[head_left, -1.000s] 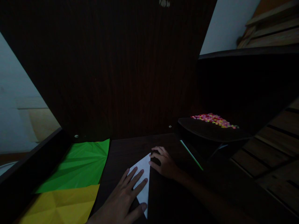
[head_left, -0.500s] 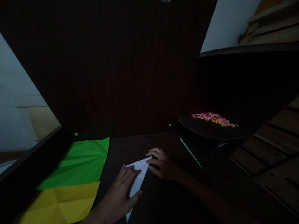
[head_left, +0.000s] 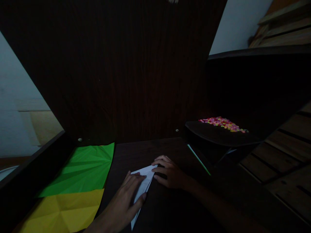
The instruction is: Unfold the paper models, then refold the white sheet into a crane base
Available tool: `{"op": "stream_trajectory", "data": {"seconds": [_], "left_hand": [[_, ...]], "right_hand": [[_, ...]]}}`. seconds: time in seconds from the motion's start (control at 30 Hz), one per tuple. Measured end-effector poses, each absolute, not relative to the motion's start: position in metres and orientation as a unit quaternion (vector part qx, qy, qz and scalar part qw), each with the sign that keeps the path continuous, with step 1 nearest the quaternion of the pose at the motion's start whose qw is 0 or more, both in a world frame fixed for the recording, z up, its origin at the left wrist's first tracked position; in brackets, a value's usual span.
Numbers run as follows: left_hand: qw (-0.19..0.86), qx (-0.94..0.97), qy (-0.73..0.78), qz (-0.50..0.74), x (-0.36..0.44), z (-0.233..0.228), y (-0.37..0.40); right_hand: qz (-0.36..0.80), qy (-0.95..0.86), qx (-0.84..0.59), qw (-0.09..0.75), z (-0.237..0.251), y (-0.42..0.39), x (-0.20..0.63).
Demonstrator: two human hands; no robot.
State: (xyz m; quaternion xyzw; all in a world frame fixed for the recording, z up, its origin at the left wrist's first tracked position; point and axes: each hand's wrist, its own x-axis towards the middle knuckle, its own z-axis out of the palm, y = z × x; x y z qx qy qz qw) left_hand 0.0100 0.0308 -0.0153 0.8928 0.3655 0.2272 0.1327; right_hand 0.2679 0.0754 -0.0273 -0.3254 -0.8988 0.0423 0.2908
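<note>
A folded white sheet of paper (head_left: 143, 186), roughly triangular, lies on the dark wooden surface. My left hand (head_left: 125, 199) rests flat across its left part, fingers stretched out, the thumb on its lower right edge. At the upper right corner, my right hand (head_left: 169, 172) touches the paper with its fingertips; its fingers are apart and curve slightly downward. Left of the paper lie a creased green sheet (head_left: 84, 170) and, nearer to me, a creased yellow sheet (head_left: 65, 210).
A thin green-white strip (head_left: 199, 160) lies right of my right hand. Beyond it, a curved dark shelf (head_left: 206, 131) bears many small pink, red and yellow pieces (head_left: 222, 123). A tall dark panel (head_left: 143, 71) rises behind the work surface, and a low board (head_left: 34, 158) borders the left.
The left thumb has shifted slightly along the paper's edge, and the paper's right corner sits a touch lower under the right fingertips. Otherwise both hands stay nearly in place.
</note>
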Motion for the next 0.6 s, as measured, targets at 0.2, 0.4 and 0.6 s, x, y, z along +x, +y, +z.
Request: {"op": "stream_trajectory", "data": {"seconds": [0.2, 0.4, 0.6], "left_hand": [[0.132, 0.896, 0.360, 0.223, 0.010, -0.012, 0.030], [0.131, 0.898, 0.361, 0.214, 0.009, -0.014, 0.030], [0.118, 0.902, 0.356, 0.214, 0.008, -0.016, 0.029]], "right_hand": [[0.024, -0.899, -0.326, 0.291, -0.027, 0.074, 0.265], [0.003, -0.899, -0.314, 0.304, -0.027, 0.073, 0.259], [-0.025, -0.916, -0.267, 0.297, -0.028, 0.070, 0.253]]}}
